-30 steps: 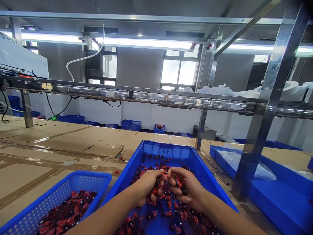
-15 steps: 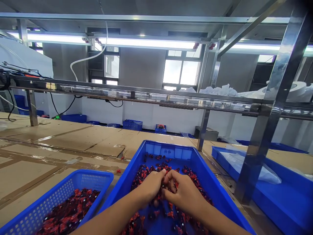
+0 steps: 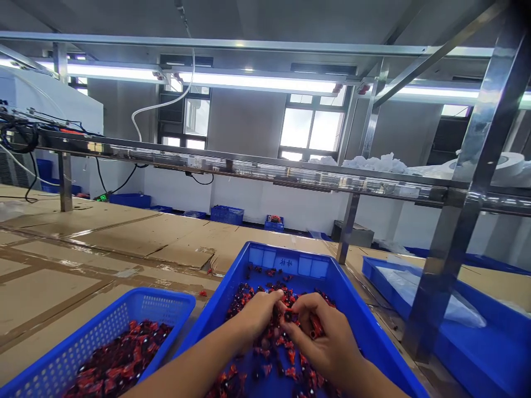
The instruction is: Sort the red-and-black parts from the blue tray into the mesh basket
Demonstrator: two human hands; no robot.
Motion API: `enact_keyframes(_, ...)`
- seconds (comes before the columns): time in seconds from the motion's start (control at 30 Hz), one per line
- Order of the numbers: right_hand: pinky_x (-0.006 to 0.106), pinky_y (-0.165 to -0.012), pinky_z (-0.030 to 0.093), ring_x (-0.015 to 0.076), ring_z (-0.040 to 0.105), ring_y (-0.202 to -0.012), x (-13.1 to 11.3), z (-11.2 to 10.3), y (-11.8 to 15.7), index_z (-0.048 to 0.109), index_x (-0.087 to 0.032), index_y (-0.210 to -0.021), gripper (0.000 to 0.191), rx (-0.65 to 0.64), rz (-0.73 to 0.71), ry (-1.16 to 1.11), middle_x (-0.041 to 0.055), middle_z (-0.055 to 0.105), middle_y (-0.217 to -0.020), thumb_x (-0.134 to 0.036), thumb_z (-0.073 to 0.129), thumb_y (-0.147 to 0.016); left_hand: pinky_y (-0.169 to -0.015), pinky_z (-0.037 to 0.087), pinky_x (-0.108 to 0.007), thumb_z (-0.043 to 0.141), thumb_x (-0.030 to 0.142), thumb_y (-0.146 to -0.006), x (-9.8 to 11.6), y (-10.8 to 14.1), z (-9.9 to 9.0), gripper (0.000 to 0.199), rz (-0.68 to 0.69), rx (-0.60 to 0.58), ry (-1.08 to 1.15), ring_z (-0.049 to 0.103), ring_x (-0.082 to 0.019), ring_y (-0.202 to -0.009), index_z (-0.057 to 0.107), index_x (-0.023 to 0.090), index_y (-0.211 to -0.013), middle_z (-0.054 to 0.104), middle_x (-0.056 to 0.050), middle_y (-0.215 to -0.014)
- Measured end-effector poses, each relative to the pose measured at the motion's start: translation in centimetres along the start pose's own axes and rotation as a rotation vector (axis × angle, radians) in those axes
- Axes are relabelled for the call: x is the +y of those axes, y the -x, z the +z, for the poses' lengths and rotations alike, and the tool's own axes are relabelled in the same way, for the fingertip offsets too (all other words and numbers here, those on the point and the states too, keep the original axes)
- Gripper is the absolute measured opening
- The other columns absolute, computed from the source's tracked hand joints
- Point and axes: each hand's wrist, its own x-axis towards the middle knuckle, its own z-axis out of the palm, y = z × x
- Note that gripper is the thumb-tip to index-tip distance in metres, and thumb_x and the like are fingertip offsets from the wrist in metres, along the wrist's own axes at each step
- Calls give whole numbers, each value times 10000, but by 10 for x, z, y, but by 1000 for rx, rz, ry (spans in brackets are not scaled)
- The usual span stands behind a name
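Observation:
Over the large blue tray (image 3: 226,287), my left hand (image 3: 261,315) and my right hand (image 3: 321,331) meet at the fingertips. A small red and black piece (image 3: 290,315) is pinched between the thumb and index finger of my right hand. Another red piece (image 3: 316,326) lies under that hand's curled fingers. My left hand's fingers are closed close beside the pinched piece; what they hold, if anything, is hidden. Many loose red and black pieces (image 3: 230,381) lie in the tray beneath.
A perforated blue basket (image 3: 182,301) of red and dark pieces stands on the cardboard-covered table (image 3: 120,235) at the left. At the right are a metal post (image 3: 446,265) and a blue tray (image 3: 489,337) holding a clear plastic bag (image 3: 435,293). A metal shelf (image 3: 249,166) crosses ahead.
My right hand has turned and opened somewhat, so the pinched piece and the red piece under its fingers now show. The surroundings sit slightly lower and further right.

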Motion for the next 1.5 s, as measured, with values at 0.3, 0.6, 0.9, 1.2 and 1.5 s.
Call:
enact_keyframes(0.3,161,-275,126,54,265,-367,18,-16,-21,496,-213,-776,252,-59,703,-1037,-44,491,-619,-451,574,-806,-343,225,-168,240,862,-750,-1,-1,-5,812,0,-63,82,443,-84,-443,638,158,-811,521,-9,-668)
enact_keyframes(0.6,261,-637,481,167,660,-637,15,-1,-14,600,-197,-786,190,-297,424,-223,-2,704,-685,-380,628,-828,-363,266,-179,197,851,-769,-5,3,3,816,135,-102,-105,451,-118,-454,630,177,-923,532,-6,-595)
enact_keyframes(0.9,242,-580,395,147,560,-586,13,-7,-15,650,-213,-846,102,-245,258,155,-23,667,-662,-194,603,-758,-364,222,-167,254,816,-800,-7,2,3,752,100,-112,-102,451,-112,-468,638,176,-890,551,-16,-615)
enact_keyframes(1.2,232,-589,388,124,526,-601,-9,-14,-12,633,-221,-960,132,-186,90,-50,-41,569,-637,-262,630,-835,-358,245,-172,271,862,-746,-4,1,-2,765,44,-100,-1,437,-106,-484,602,183,-863,542,-6,-657)
enact_keyframes(1.5,164,-285,126,45,289,-356,22,-13,-18,568,-196,-855,316,-189,708,-814,-50,523,-632,-510,528,-855,-362,251,-177,178,894,-717,-4,2,-2,913,14,-131,-10,463,-114,-466,605,160,-1052,547,-14,-643)
